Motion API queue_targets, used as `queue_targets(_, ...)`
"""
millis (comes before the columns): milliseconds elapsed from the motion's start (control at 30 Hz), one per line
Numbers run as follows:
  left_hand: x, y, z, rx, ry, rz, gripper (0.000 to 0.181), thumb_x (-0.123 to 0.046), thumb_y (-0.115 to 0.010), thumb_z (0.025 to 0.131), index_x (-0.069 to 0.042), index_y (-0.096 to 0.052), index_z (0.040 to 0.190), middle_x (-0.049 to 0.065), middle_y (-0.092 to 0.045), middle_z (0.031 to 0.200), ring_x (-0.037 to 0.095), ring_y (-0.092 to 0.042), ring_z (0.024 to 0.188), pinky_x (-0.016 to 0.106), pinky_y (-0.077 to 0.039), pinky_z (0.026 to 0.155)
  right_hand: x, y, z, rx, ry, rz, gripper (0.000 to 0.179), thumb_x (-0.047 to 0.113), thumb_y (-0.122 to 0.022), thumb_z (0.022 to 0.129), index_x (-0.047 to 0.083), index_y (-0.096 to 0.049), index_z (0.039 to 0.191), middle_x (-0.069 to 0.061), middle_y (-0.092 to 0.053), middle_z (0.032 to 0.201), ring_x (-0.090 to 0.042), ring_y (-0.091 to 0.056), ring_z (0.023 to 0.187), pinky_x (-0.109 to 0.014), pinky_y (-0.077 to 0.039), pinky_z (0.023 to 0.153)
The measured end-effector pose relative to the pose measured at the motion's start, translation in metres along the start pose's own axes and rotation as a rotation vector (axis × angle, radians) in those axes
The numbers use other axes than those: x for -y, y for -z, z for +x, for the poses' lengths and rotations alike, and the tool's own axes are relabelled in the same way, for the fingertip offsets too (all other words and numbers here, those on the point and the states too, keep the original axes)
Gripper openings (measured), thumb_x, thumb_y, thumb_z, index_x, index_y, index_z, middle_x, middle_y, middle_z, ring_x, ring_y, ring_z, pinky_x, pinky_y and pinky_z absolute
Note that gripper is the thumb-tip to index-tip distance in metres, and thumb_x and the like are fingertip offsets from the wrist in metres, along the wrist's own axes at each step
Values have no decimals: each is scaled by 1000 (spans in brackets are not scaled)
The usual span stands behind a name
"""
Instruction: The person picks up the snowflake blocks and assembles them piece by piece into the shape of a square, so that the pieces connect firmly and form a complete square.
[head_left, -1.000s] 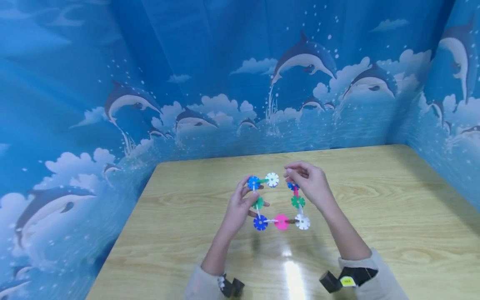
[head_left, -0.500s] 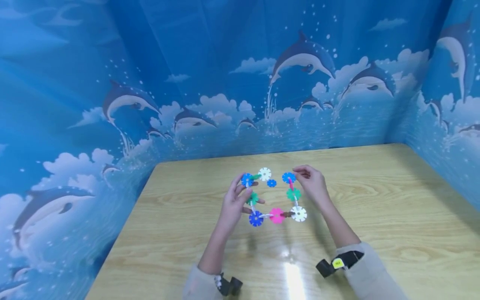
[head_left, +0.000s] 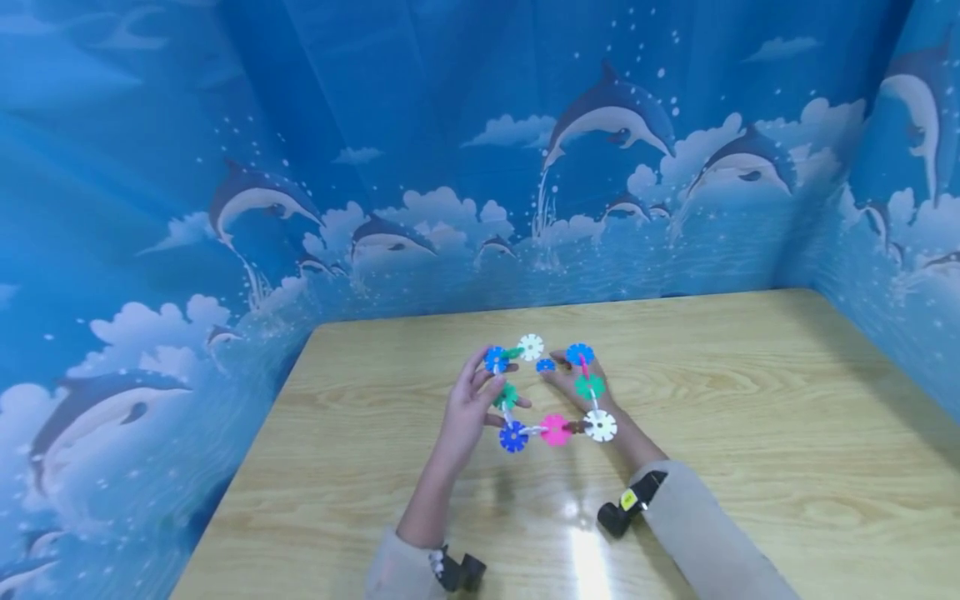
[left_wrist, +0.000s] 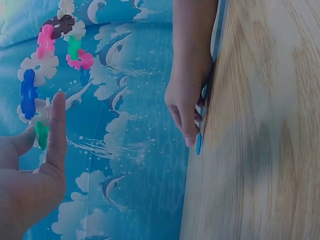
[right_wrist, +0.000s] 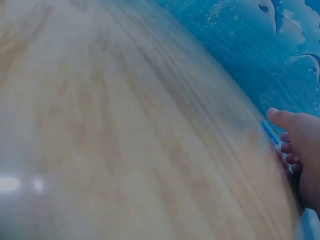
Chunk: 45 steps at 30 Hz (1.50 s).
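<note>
A chain of interlocking snowflake discs (head_left: 556,430) in blue, green, white and pink makes a loop with a gap at its far side. My left hand (head_left: 467,410) holds the chain up by its left side, thumb at a green disc (head_left: 506,396). In the left wrist view, the chain hangs beyond the left hand (left_wrist: 37,185). Past the chain, my right hand (head_left: 585,385) is down at the tabletop, partly covered by the chain. Its thumb and fingers pinch a loose blue snowflake disc (head_left: 545,365), seen edge-on in the right wrist view beside the right hand (right_wrist: 305,150).
A wood-grain table (head_left: 360,433) lies under both hands. Behind it and at the sides hangs a blue curtain (head_left: 420,275) printed with dolphins. Each wrist wears a black strap with a small camera (head_left: 617,518).
My right hand has let go of the chain's blue end disc and moved left and down behind the chain to the loose blue disc. The left hand has shifted slightly left with the chain.
</note>
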<state>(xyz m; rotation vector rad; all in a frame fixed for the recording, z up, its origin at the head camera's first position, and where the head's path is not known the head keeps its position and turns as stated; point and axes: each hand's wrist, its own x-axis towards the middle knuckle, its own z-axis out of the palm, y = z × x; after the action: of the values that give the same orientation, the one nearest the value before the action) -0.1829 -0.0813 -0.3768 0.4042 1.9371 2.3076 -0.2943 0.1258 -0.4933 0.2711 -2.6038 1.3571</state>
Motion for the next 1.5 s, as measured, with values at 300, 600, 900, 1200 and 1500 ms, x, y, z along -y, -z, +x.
queue_targets(300,1,-1,0,12,-6,7,55,-19,-52,95,-17,-27,143,13,-52,126,27,-66,81,24,-54,51,0,-7,1,-56,82,-120,33,22,-72,79,2,-62,104,-10,-62,95,-27,-57,91,-40,-49,80)
queue_targets(600,0,-4,1,10,26,13,55,-15,-51,95,-17,-26,144,15,-50,129,24,-66,80,25,-54,52,21,20,-14,-52,-61,160,24,6,-65,84,-5,-59,104,-17,-63,96,-30,-59,91,-38,-50,83)
queue_targets(900,-20,-11,-9,19,38,49,54,-13,-50,95,-11,-25,144,17,-50,128,23,-66,81,23,-53,54,23,60,-27,-116,-174,268,27,-6,-52,84,-9,-54,111,-18,-55,98,-26,-52,90,-21,-48,72)
queue_targets(1200,-5,-7,-3,15,53,46,55,-12,-49,96,-13,-24,144,16,-50,128,24,-66,82,26,-54,56,44,96,-32,-133,-111,298,33,18,-59,91,-7,-55,112,-17,-58,99,-12,-56,83,-23,-51,77)
queue_targets(1500,6,-6,0,20,33,42,56,-21,-54,94,-18,-28,143,13,-52,126,25,-66,81,26,-55,55,91,114,-43,-71,31,268,32,23,-63,89,-3,-59,108,-14,-58,92,-18,-58,83,-20,-51,73)
